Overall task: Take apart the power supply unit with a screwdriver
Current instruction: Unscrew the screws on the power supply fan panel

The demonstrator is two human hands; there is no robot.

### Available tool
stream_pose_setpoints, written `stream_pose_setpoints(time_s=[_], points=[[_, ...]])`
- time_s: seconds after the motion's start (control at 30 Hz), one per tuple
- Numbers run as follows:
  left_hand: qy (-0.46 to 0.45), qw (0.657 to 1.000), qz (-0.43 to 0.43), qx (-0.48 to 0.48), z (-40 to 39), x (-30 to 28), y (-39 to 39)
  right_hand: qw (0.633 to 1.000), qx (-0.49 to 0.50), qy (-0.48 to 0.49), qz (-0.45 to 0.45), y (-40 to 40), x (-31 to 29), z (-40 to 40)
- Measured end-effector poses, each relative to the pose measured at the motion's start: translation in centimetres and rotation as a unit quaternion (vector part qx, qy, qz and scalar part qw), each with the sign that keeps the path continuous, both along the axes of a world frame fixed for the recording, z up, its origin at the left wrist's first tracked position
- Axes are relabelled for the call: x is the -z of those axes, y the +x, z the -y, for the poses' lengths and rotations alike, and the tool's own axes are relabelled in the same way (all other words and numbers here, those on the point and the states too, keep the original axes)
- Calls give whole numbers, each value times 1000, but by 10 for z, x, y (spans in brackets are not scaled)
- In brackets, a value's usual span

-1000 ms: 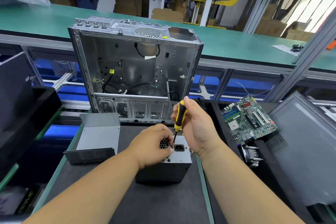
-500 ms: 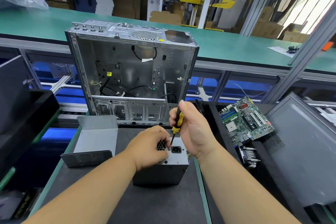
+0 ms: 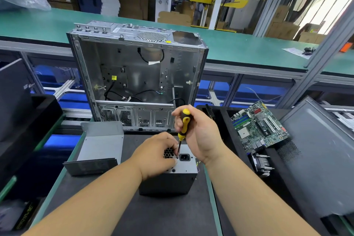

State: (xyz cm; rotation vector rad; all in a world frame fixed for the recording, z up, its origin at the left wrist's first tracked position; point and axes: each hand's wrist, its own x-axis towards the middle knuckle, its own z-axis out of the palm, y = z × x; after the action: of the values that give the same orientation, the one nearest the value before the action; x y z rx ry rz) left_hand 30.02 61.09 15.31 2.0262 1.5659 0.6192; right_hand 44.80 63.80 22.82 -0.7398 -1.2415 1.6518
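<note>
A grey power supply unit (image 3: 178, 180) stands on the dark mat, its top face showing a honeycomb vent and a black power socket. My left hand (image 3: 156, 156) grips the unit's top left over the vent, fingers curled beside the shaft. My right hand (image 3: 199, 134) grips a yellow and black screwdriver (image 3: 183, 122) held nearly upright. Its tip sits on the top face just left of the socket. The screw under the tip is too small to make out.
An open, gutted computer case (image 3: 138, 76) stands upright behind the unit. A bent grey metal cover (image 3: 101, 145) lies to the left. A green motherboard (image 3: 258, 124) and a finned heatsink (image 3: 261, 165) lie right, beside a dark side panel (image 3: 321, 155).
Both hands and the screwdriver stay on the unit's top face. The camera view has shifted slightly, and the right hand's fingers have shifted a little on the handle.
</note>
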Motion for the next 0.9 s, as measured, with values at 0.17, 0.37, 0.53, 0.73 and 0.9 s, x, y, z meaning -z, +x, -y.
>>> stream_pose_setpoints(time_s=[0.17, 0.37, 0.53, 0.73, 0.9], points=[[1, 1000, 3, 1, 0, 0, 0, 999, 2, -12, -42, -1, 6, -3], [2, 1000, 7, 3, 0, -1, 0, 1000, 14, -11, 2, 6, 5, -6], [10, 1000, -10, 5, 1, -2, 1, 1000, 3, -25, 16, 7, 2, -4], [49, 998, -35, 0, 1, 0, 3, 998, -56, -14, -4, 3, 4, 3], [78, 991, -104, 17, -1, -2, 7, 998, -60, -35, -12, 1, 2, 3]])
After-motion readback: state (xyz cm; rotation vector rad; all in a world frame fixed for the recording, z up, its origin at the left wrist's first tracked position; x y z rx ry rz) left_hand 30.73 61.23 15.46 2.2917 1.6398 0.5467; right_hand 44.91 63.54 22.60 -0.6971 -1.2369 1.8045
